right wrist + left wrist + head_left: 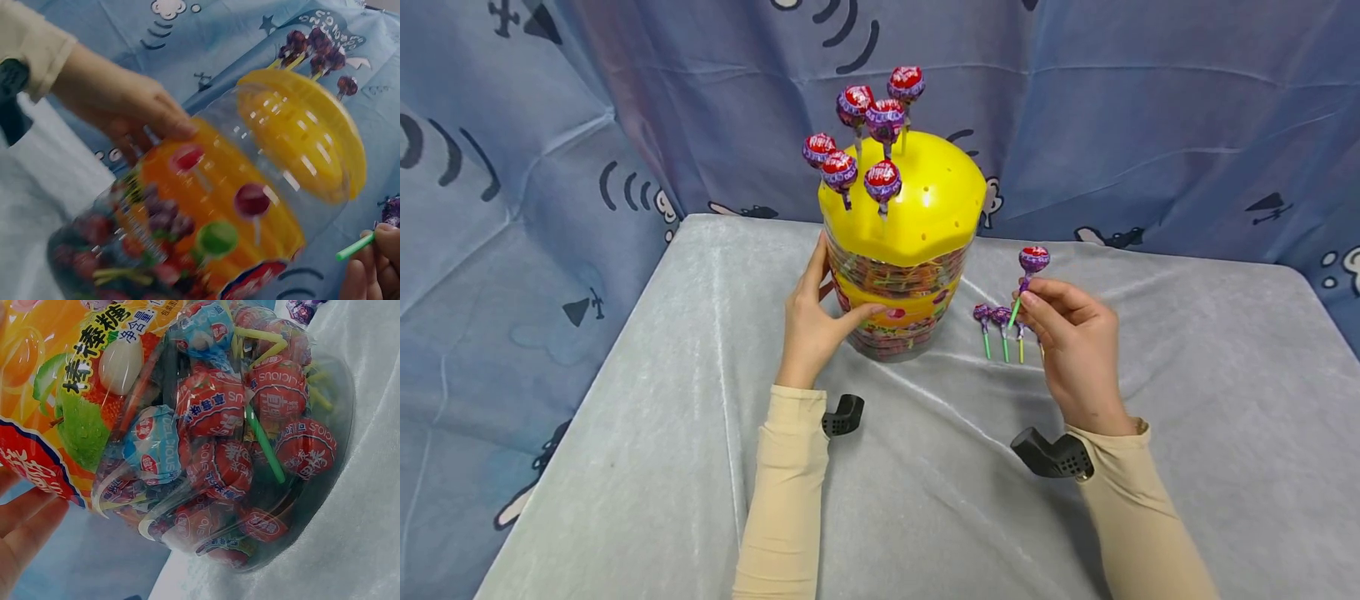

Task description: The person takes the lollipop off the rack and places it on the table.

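A clear plastic candy jar [891,337], filled with wrapped lollipops, stands on the cloth under a yellow lid [936,196]. My left hand [812,329] grips the jar's left side, thumb across the front of the label and fingers round the back. Several lollipops [882,182] in red and purple wrappers stand upright in the left part of the lid. To the jar's right, my right hand [1078,350] pinches the green stick [356,245] of another lollipop [1034,259], its wrapped head upward. Small holes show in the lid's bare right part.
A short row of lollipops [1002,317] lies on the grey cloth [940,467] between the jar and my right hand, partly covered by that hand. Behind the table hangs a blue patterned curtain [1112,125].
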A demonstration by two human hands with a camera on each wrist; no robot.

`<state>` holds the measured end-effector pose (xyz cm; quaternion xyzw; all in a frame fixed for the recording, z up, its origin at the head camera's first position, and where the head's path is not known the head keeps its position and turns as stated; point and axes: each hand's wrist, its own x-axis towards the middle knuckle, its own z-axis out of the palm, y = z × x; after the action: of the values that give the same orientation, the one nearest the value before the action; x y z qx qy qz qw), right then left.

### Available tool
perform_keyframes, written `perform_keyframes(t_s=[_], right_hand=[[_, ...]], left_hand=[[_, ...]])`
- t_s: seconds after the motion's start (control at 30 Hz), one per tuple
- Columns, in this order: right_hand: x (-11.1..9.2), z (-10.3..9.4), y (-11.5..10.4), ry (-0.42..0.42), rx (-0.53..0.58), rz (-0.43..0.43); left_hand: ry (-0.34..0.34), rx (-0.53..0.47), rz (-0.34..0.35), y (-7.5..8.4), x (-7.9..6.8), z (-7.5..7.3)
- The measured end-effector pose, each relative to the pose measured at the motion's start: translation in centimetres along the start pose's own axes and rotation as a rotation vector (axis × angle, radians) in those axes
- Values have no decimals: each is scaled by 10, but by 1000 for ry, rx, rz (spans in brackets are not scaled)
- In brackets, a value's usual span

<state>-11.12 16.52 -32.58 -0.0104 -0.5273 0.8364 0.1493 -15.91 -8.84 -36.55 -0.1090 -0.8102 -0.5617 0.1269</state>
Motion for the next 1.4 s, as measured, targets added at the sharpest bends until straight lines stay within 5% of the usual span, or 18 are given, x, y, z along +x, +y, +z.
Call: perform_keyframes(t_s=[0.43, 0.73, 1.4], right_hand=[[-25, -55, 32, -141, -279, 194], [-25, -73, 46, -227, -433, 360], [-25, -74, 62, -162, -904, 324]], left_hand=[[0, 8, -3, 0, 0, 0], [4, 3, -4, -1, 0, -1], [4, -4, -1, -1, 0, 0]])
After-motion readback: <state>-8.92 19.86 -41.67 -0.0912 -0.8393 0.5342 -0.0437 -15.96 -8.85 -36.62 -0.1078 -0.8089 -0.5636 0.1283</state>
